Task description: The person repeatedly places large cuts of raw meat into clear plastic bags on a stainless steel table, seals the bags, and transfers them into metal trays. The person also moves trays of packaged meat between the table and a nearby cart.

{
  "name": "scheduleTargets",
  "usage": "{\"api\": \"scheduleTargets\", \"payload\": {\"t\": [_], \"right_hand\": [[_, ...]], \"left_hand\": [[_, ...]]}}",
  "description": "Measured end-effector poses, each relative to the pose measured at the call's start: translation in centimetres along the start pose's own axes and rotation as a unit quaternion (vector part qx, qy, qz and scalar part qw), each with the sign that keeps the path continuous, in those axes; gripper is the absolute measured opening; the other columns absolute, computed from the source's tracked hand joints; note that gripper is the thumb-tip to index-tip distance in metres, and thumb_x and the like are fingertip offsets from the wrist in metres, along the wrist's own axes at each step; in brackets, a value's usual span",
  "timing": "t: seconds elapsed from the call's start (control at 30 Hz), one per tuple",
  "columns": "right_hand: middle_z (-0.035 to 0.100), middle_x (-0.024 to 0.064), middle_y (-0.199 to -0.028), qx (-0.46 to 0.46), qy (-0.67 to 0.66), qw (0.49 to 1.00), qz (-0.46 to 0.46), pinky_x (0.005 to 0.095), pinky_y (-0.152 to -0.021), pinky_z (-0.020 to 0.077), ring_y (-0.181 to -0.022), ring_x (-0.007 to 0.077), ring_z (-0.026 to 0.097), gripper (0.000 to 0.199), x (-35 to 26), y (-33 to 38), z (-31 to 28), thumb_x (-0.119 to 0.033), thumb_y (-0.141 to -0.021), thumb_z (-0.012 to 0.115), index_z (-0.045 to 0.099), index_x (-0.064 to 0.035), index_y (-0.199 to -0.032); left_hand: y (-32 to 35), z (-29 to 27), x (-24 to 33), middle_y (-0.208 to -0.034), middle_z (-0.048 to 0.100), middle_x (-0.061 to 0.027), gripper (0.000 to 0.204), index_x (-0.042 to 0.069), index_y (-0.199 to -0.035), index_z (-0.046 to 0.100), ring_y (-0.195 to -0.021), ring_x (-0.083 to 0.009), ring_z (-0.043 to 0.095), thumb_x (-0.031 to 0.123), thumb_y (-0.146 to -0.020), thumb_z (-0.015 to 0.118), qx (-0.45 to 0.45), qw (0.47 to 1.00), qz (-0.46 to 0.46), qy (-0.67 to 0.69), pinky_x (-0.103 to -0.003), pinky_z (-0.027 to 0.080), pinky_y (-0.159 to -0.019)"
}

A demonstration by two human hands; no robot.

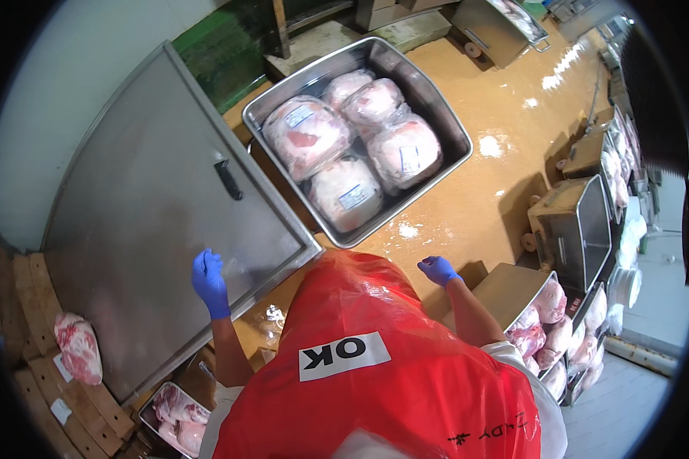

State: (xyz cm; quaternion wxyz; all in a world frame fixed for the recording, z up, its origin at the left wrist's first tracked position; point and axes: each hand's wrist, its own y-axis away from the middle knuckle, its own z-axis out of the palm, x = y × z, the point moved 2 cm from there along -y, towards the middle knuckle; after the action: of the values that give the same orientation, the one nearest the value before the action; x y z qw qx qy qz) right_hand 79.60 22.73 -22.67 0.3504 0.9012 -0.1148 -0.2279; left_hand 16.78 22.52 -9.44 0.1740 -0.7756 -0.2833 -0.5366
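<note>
My left hand, in a blue glove, hovers over the near side of a steel table. Its fingers are curled in, and nothing shows in them. On the right, my right hand, also blue-gloved, is closed beside my red apron with nothing visible in it. Ahead of me stands a deep metal tub holding several large meat pieces in clear wrap, some with white labels. Neither hand touches the tub. A small black object lies on the tabletop near its right edge.
Metal carts of meat line the right side. Another cart stands far right on the wet tan floor. Lower left, one meat piece rests on brown boards, near a small meat-filled tub.
</note>
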Motion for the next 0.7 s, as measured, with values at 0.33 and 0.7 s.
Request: {"api": "scheduleTargets", "payload": {"t": [0.33, 0.7], "right_hand": [[0.073, 0.0211, -0.103, 0.099, -0.084, 0.991, -0.021, 0.0388, -0.086, 0.0545, -0.098, 0.0326, 0.071, 0.042, 0.9, -11.8, -14.5, -0.038, -0.090, 0.064, 0.072, -0.0006, -0.106], [0.072, 0.0233, -0.098, 0.175, 0.036, 0.984, -0.025, 0.0437, -0.086, 0.0539, -0.090, 0.0375, 0.070, 0.046, 5.0, -44.3, -18.6, -0.036, -0.098, 0.046, 0.072, 0.0016, -0.101]], "left_hand": [[-4.2, 23.9, 11.3, -0.086, 0.064, 0.0011, 0.017, 0.002, -0.112, 0.068, -0.076, -0.0060, 0.057, 0.009, -0.098, 0.062, -0.154, 0.984, 0.036, 0.084, -0.022, 0.048, -0.069], [2.5, 43.5, 6.4, -0.086, 0.070, -0.0126, 0.029, 0.005, -0.109, 0.069, -0.076, -0.0242, 0.068, 0.028, -0.091, 0.068, -0.361, 0.908, -0.068, -0.202, -0.036, 0.053, -0.072]]}}
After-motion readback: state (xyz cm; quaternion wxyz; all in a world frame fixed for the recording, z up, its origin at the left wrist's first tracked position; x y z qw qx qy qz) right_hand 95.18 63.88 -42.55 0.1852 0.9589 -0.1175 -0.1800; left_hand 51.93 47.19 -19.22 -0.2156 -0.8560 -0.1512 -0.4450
